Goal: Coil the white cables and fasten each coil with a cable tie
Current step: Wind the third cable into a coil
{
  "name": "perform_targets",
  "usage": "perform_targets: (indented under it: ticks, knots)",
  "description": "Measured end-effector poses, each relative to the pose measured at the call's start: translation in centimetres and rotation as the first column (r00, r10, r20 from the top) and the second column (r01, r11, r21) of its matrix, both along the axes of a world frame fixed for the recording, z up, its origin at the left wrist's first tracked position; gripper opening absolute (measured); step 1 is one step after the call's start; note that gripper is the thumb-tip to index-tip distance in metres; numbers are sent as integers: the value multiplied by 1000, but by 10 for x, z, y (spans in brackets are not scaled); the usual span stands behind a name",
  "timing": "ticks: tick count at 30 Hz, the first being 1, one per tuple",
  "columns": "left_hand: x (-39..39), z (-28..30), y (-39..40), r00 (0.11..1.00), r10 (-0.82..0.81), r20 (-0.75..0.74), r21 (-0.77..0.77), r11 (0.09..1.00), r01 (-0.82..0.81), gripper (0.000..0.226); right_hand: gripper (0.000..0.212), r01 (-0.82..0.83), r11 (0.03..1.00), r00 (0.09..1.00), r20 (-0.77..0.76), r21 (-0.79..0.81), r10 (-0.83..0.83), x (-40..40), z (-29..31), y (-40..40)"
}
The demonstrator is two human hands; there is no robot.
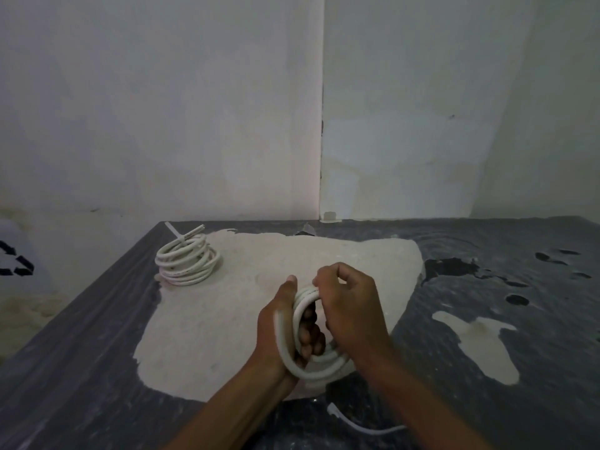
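- At the bottom edge of the frame, a loose end of thick white cable (357,423) lies on the dark grey plastic-covered table (81,368), running right from a point just below the forearms.
- Just above it, in the lower centre, the left hand (279,323) is clamped on a half-made coil of white round cable (311,362); its fingers (308,332) pass through the loops and the thumb points up.
- The right hand (350,306) is closed over the top of the same coil, fingers curled around the upper strands.
- Under both hands is a large pale, worn patch (211,319) where the dark covering is gone; a smaller pale patch (480,342) lies to the right.
- Farther back, left of centre, a finished coil of white cable (186,259) rests on the table, bound by a white plastic cable tie (173,231) whose tail sticks up to the left.
- Behind the table stand bare, stained whitish walls (162,108) meeting in a corner.
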State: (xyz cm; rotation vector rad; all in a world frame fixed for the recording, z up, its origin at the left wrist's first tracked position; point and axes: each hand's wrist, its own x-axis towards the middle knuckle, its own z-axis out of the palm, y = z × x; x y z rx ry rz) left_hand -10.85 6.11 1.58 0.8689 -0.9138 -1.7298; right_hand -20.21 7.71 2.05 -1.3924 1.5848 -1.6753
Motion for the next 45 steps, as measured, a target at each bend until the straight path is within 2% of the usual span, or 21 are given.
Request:
perform_targets:
  ticks: [3,7,11,14,16,18,22,25,28,30,31,32,34,35,37,42,45]
  knots:
    - [-2,2,-1,1000,6,0,40,999,-6,43,24,1,1000,1000,10,-8,-1,1,3,1]
    - [-1,-2,-5,998,-23,64,52,998,20,40,34,76,997,997,16,26,-76,4,-2,1]
    - [2,2,-13,985,-164,43,172,973,155,41,37,99,983,988,101,155,-115,4,1,1]
    - [3,8,-15,967,-243,77,82,968,236,45,36,85,969,968,212,232,-136,-2,11,4]
    - [2,10,-15,962,-217,166,-21,975,223,45,36,69,962,959,248,264,-136,-4,15,6]
    - [3,10,-16,960,-184,210,-56,978,199,39,37,55,959,961,247,278,-127,-3,14,7]
    - [3,9,-11,961,-277,-16,188,943,275,26,41,8,957,967,241,290,-82,-1,14,9]
    - [0,9,-6,958,-260,-120,201,939,280,22,41,1,956,960,267,293,-83,-3,16,10]
    - [-2,5,-1,961,-234,-145,189,947,259,23,40,7,942,954,280,335,-107,-5,14,10]
    - [-4,5,1,979,-200,-28,73,977,201,27,37,14,939,955,275,343,-115,-6,13,10]
    - [-5,0,-3,982,-161,96,-64,984,167,33,36,14,938,954,275,346,-115,-7,13,9]
    - [-5,-2,-7,963,-91,253,-236,959,153,37,35,11,938,951,285,346,-116,-8,13,9]
    - [-1,-6,-16,854,134,503,-540,820,189,32,33,-1,937,933,338,348,-124,-10,13,8]
    - [3,-9,-20,824,189,534,-602,770,214,27,31,-6,937,915,381,348,-136,-12,13,8]
    - [10,-16,-24,848,203,489,-666,715,213,21,30,12,940,862,473,341,-183,-17,14,8]
    - [5,-8,6,877,186,444,-665,724,183,40,32,241,922,740,557,304,-377,-29,19,6]
    - [-15,-10,24,841,256,477,-689,703,177,52,35,352,898,728,526,262,-439,-28,20,8]
